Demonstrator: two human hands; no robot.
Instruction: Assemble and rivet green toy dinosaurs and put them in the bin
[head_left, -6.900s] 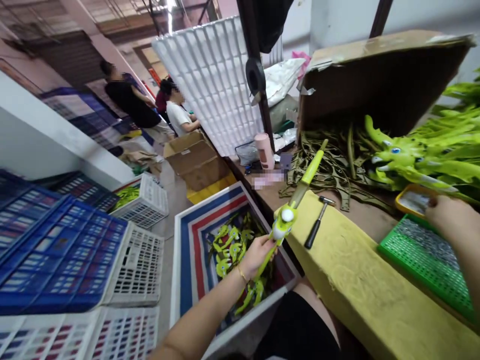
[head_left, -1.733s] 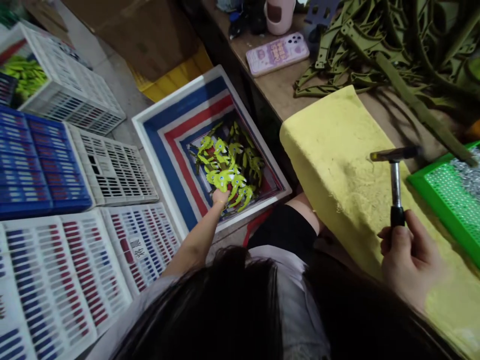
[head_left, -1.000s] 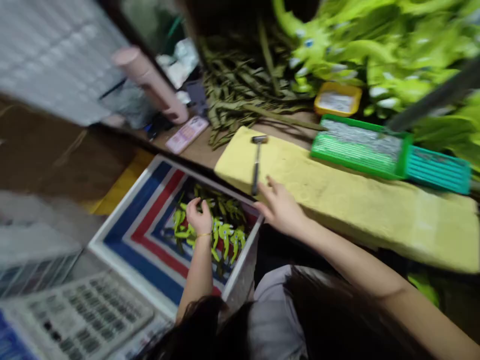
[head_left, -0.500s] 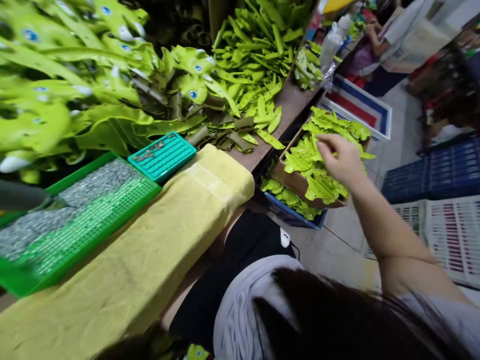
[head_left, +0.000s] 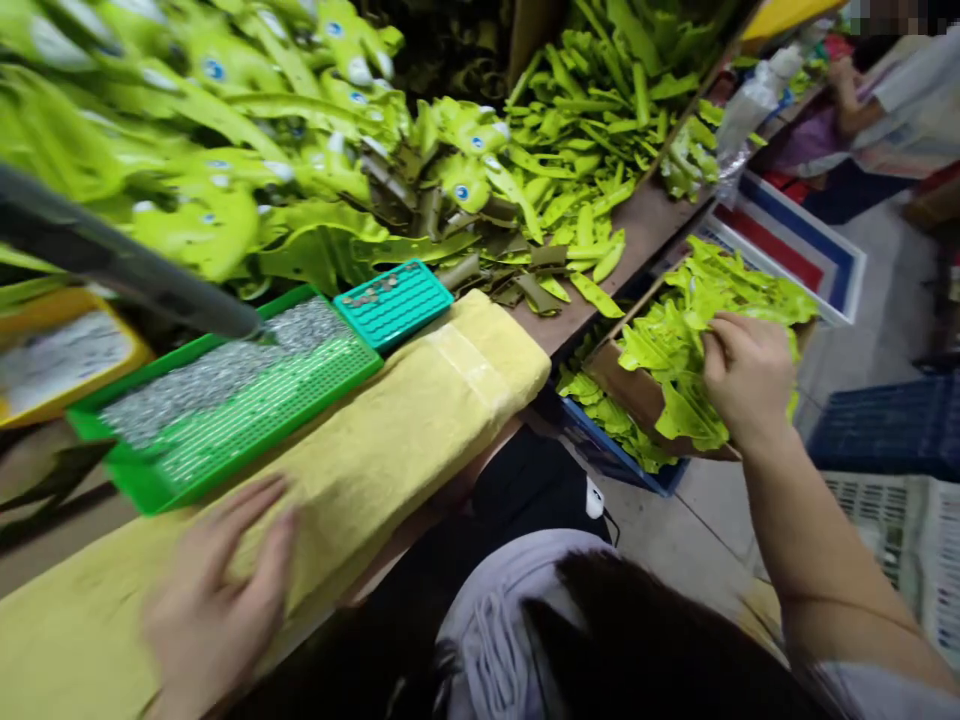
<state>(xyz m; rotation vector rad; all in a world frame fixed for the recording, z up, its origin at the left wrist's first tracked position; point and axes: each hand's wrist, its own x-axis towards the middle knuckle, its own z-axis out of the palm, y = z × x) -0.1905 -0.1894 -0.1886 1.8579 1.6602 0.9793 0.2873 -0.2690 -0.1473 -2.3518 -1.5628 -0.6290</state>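
My right hand (head_left: 750,375) is over a cardboard box (head_left: 626,385), its fingers curled and pinched at a thin, wavy-edged lime-green plastic piece (head_left: 694,400) on the heap. The fingertips are partly hidden. Slightly blurred, my left hand (head_left: 225,590) is above the yellow cloth-covered pad (head_left: 390,430), fingers apart and nothing in them. Just beyond the pad is a green basket (head_left: 247,430) of small silvery metal parts (head_left: 225,375). A dark rod-like machine part (head_left: 172,275) reaches down to these metal parts.
A teal tray (head_left: 397,305) holds a few small brown bits. Lime-green parts with printed eyes (head_left: 465,190) and long green strips (head_left: 592,130) are heaped behind. A yellow tray (head_left: 75,350) is at left. Blue crates (head_left: 885,425) stand on the floor; another person (head_left: 892,120) is at upper right.
My left hand has come into view over the yellow pad. My right hand remains at the box of green pieces. The whole view has shifted, bringing the yellow tray into sight.
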